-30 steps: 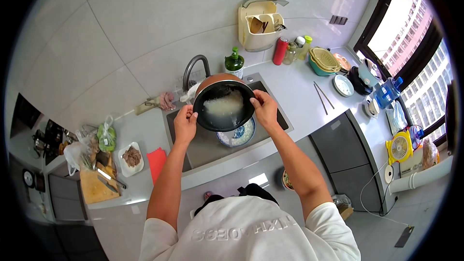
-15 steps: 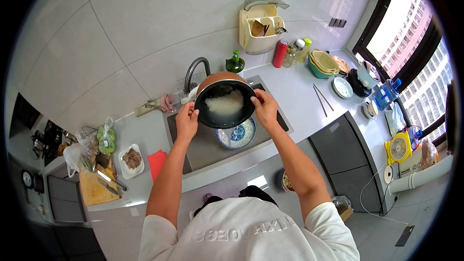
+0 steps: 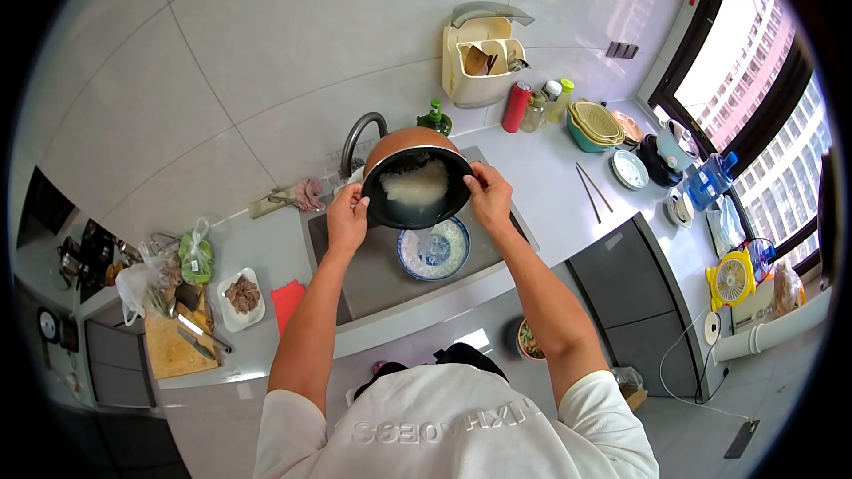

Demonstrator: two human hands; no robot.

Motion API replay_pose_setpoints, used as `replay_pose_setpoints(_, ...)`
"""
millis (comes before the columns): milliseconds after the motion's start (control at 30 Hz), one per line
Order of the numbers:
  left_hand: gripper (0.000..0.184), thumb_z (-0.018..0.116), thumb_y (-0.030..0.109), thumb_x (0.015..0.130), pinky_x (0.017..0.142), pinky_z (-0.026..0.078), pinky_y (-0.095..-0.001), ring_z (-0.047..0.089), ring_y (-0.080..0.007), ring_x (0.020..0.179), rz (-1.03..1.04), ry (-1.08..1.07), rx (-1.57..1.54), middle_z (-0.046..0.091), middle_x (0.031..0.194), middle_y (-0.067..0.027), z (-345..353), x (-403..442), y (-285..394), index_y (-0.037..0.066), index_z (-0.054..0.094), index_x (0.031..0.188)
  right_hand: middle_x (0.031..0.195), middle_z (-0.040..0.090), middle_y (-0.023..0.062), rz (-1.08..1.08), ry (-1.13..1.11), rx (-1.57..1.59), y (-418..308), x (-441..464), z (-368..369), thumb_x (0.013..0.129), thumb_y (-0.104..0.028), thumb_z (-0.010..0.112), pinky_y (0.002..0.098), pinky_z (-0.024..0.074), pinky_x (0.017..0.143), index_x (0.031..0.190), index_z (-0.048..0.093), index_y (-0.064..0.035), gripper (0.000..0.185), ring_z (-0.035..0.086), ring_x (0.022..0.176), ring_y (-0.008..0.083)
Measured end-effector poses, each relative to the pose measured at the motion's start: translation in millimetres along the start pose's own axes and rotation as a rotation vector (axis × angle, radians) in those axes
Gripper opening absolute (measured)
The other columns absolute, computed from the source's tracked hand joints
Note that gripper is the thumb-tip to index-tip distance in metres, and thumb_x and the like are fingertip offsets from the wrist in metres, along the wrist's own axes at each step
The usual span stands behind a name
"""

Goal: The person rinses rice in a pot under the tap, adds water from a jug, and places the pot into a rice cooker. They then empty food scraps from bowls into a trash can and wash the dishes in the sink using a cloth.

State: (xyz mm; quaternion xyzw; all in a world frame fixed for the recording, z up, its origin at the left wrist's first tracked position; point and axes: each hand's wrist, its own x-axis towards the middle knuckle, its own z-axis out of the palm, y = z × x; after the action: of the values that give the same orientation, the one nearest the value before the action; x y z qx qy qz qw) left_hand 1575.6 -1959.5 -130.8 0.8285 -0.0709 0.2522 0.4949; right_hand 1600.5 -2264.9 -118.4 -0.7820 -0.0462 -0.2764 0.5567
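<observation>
Pot [image 3: 414,139], round, copper-brown outside and black inside, is held tilted above the grey rectangular sink [image 3: 373,279], toward its back edge. The left side of its rim is pinched between thumb and fingers of the bare left hand [image 3: 347,216], the right side likewise by the bare right hand [image 3: 490,199]. Wet white contents [image 3: 419,181] are seen inside. A round blue-and-white patterned bowl [image 3: 434,278] is set below in the sink, near its front edge. Two thin chopsticks [image 3: 588,192] are laid on the light grey countertop [image 3: 524,155], right of the sink.
</observation>
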Motion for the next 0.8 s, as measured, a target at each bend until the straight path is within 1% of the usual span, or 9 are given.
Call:
replay_pose_setpoints(133,0.023,0.071,-0.002,0.091,0.081,0.053,-0.0366,0.066,-0.0263,0.083,0.046,0.003,0.028,0.067,0.095,-0.0137,-3.9,2.4,8.3,0.0,0.065,0.114,0.088,0.067,0.0088,-0.032,-0.008,-0.032,-3.4,1.8,-1.9,0.09,-0.001,0.076,0.0325,0.0517,0.073,0.111,0.073,-0.003,0.022,0.064,0.078,0.0193)
replay_pose_setpoints(233,0.023,0.071,-0.002,0.091,0.081,0.053,-0.0371,0.066,-0.0271,0.083,0.063,0.009,0.032,0.067,0.095,-0.0141,-5.7,4.2,13.6,0.0,0.065,0.113,0.088,0.067,0.0088,-0.042,0.001,-0.045,-6.2,2.9,-2.5,0.09,-0.002,0.076,0.0323,0.0513,0.073,0.111,0.073,-0.003,0.021,0.064,0.077,0.0193)
replay_pose_setpoints(333,0.022,0.07,-0.002,0.092,0.081,0.053,-0.0373,0.066,-0.0274,0.083,0.057,0.024,0.021,0.067,0.095,-0.0139,-5.5,4.7,15.4,0.001,0.065,0.113,0.088,0.067,0.009,-0.02,-0.003,-0.031,-9.2,2.9,-2.3,0.09,-0.002,0.076,0.0319,0.0513,0.073,0.111,0.073,-0.003,0.021,0.064,0.077,0.0194)
replay_pose_setpoints(567,0.02,0.069,-0.001,0.092,0.08,0.053,-0.0377,0.065,-0.0274,0.083,0.083,0.023,0.013,0.067,0.095,-0.0137,-6.7,4.9,16.7,0.001,0.065,0.112,0.085,0.065,0.0091,-0.076,0.016,-0.024,-11.1,3.9,-3.9,0.09,-0.002,0.077,0.0325,0.0508,0.072,0.11,0.073,-0.0032,0.021,0.063,0.076,0.0199)
replay_pose_setpoints(633,0.022,0.07,-0.001,0.092,0.081,0.052,-0.032,0.062,-0.0186,0.083,0.092,0.036,0.034,0.065,0.092,-0.0087,-6.1,4.9,14.0,0.001,0.065,0.113,0.085,0.064,0.0092,-0.074,0.011,-0.033,-12.3,3.0,-4.5,0.09,-0.001,0.077,0.0326,0.0506,0.072,0.11,0.073,-0.0032,0.021,0.063,0.076,0.0199)
replay_pose_setpoints(800,0.022,0.07,-0.003,0.092,0.081,0.053,-0.032,0.062,-0.0186,0.083,0.097,0.036,0.045,0.065,0.093,-0.0088,-8.1,3.4,16.6,0.001,0.065,0.113,0.084,0.064,0.0085,-0.06,0.005,-0.031,-16.2,1.8,-5.3,0.089,-0.001,0.077,0.0319,0.0501,0.071,0.109,0.072,-0.0027,0.02,0.062,0.076,0.0194)
